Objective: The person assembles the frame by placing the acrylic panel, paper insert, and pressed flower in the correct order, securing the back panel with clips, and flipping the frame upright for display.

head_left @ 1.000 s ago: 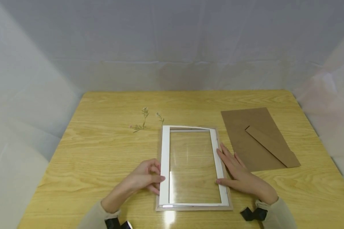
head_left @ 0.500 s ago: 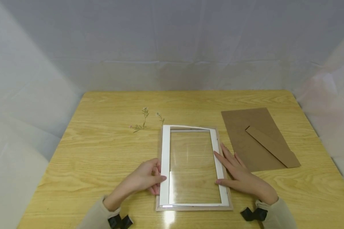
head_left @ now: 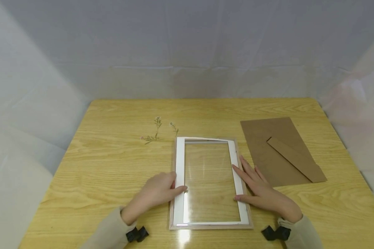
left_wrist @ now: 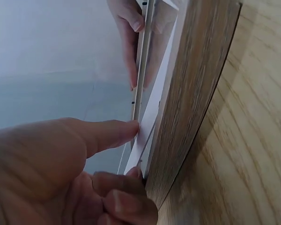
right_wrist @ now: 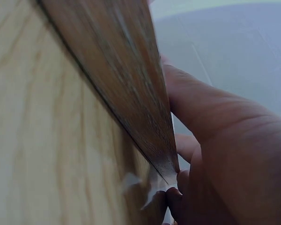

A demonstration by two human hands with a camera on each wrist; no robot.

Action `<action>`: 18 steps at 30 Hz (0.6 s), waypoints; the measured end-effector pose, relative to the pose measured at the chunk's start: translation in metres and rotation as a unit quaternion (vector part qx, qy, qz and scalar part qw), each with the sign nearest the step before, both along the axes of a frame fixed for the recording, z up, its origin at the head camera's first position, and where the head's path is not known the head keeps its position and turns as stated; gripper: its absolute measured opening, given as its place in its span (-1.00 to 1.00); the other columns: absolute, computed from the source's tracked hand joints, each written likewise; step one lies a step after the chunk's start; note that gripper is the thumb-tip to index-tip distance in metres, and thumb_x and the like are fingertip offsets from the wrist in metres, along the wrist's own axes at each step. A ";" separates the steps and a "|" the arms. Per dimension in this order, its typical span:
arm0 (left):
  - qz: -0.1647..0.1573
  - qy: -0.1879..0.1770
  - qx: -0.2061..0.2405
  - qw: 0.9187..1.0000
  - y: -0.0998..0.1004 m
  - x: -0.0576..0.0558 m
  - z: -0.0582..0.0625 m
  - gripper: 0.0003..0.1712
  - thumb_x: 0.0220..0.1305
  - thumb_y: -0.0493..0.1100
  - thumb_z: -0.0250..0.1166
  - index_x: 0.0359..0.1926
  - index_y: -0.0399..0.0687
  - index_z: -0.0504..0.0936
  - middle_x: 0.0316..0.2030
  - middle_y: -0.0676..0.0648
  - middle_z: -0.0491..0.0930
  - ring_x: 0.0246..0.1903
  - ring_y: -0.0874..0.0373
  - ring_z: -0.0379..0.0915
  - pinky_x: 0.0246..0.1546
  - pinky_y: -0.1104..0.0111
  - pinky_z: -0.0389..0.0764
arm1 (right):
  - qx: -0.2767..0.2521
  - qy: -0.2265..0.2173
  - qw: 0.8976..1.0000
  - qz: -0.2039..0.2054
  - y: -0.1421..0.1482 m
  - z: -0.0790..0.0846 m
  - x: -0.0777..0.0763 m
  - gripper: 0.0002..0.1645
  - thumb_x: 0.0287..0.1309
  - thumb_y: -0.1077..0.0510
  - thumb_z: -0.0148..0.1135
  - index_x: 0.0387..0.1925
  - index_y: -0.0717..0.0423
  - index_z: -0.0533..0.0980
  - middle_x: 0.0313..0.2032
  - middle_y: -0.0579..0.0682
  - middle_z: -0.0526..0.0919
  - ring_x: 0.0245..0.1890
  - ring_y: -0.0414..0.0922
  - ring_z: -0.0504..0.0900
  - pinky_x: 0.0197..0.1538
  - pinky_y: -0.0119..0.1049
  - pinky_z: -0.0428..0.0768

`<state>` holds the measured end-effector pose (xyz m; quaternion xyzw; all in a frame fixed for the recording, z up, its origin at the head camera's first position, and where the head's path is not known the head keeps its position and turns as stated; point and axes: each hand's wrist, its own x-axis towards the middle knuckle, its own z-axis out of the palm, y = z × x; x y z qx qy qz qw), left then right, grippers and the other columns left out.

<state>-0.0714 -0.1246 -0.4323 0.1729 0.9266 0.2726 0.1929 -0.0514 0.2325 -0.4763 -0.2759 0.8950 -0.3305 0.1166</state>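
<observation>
A wood picture frame lies on the table with a clear pane inside it. On the pane sits a white mat, its far edge slightly bowed. My left hand pinches the mat's left strip; its thumb lies over the strip, and in the left wrist view the curled fingers meet its edge beside the frame's wood side. The strip slants up from the frame there. My right hand rests with extended fingers on the right strip and frame edge; the right wrist view shows it beside the wood side.
Small dried flower sprigs lie beyond the frame's far left corner. To the right is a brown backing board with a stand leg. White sheeting surrounds the wooden table at the back and sides.
My left hand has shifted slightly right, its thumb now reaching across the mat's left strip to its inner edge. The right index fingertip has slid a little inward. The frame stays put.
</observation>
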 end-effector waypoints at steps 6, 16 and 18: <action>-0.001 0.045 -0.069 0.997 0.010 0.000 0.001 -0.48 0.32 0.18 0.27 -0.61 -0.02 0.37 -0.73 0.06 0.30 -0.72 0.19 0.22 -0.73 0.35 0.28 | 0.000 0.001 1.000 0.002 0.001 0.000 0.000 0.12 0.21 -0.15 0.34 0.58 -0.02 -0.08 0.56 0.13 -0.42 0.51 0.26 -0.31 0.45 0.20 -0.42; 0.002 0.077 -0.093 0.993 0.013 -0.003 0.002 -0.48 0.32 0.16 0.28 -0.61 -0.03 0.38 -0.73 0.04 0.29 -0.73 0.19 0.22 -0.75 0.37 0.27 | 0.001 0.000 1.000 0.004 0.000 0.000 0.000 0.12 0.21 -0.15 0.34 0.58 -0.01 -0.08 0.56 0.13 -0.43 0.52 0.24 -0.30 0.45 0.21 -0.43; 0.004 0.112 -0.083 0.990 0.014 -0.005 0.002 -0.52 0.29 0.14 0.31 -0.56 -0.07 0.40 -0.67 0.02 0.33 -0.69 0.16 0.26 -0.74 0.37 0.31 | 0.000 -0.001 1.000 0.004 0.000 0.000 0.000 0.12 0.21 -0.15 0.34 0.58 -0.01 -0.09 0.56 0.13 -0.43 0.52 0.24 -0.31 0.45 0.20 -0.44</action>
